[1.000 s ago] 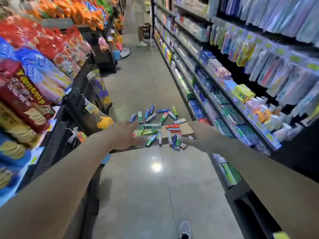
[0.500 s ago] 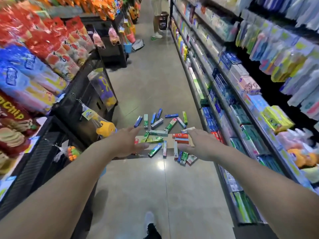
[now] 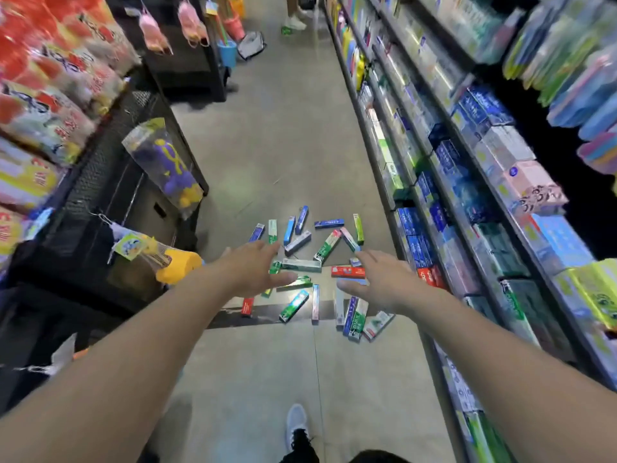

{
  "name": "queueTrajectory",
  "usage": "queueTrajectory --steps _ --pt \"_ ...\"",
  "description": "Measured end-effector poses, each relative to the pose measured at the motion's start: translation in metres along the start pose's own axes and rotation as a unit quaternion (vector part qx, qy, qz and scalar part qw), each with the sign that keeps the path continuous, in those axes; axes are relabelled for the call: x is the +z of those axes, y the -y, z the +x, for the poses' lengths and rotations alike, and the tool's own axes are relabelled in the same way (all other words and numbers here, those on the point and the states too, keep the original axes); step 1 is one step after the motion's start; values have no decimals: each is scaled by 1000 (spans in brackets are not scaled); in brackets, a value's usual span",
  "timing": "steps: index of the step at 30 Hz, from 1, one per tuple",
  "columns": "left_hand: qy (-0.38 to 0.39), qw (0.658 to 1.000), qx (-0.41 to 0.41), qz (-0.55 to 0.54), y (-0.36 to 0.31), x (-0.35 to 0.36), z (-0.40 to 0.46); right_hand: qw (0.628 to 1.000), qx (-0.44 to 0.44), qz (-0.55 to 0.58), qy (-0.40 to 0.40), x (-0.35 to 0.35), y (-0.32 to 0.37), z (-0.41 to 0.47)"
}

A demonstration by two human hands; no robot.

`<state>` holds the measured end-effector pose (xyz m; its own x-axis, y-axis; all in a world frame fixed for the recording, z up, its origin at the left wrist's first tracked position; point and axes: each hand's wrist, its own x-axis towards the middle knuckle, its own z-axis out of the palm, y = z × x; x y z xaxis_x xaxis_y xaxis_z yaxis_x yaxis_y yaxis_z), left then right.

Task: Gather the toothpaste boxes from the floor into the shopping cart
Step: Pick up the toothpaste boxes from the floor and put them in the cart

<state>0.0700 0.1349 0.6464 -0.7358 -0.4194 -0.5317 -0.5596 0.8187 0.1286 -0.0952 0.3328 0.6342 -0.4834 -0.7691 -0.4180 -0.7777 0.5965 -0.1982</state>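
Observation:
Several toothpaste boxes (image 3: 302,265) in blue, green, red and white lie scattered on the grey aisle floor ahead of me. A red box (image 3: 347,271) lies near the middle, and a green and blue pair (image 3: 355,317) lies nearest on the right. My left hand (image 3: 252,269) reaches out in front of the pile with fingers spread and holds nothing. My right hand (image 3: 377,279) stretches forward beside it, fingers straight, also holding nothing. Both hands hang in the air, well above the boxes. No shopping cart is in view.
Snack bags fill the black racks (image 3: 100,182) on the left. Stocked shelves (image 3: 450,182) run along the right. A person's feet (image 3: 295,23) stand at the far end of the aisle. My shoe (image 3: 295,426) is on the floor below.
I have walked closer, so the pile sits larger and nearer. Both hands stay stretched forward, now spread a little wider apart.

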Motion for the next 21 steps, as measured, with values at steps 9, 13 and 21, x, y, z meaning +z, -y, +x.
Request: queueTrajectory --steps 9,13,21 --pt "46 998 -7 -49 15 15 145 998 19 16 51 38 -42 142" --pt "65 992 -32 -103 26 61 215 997 34 20 60 76 -64 209" --pt "90 980 -86 -153 53 214 366 982 76 119 127 234 -102 347"
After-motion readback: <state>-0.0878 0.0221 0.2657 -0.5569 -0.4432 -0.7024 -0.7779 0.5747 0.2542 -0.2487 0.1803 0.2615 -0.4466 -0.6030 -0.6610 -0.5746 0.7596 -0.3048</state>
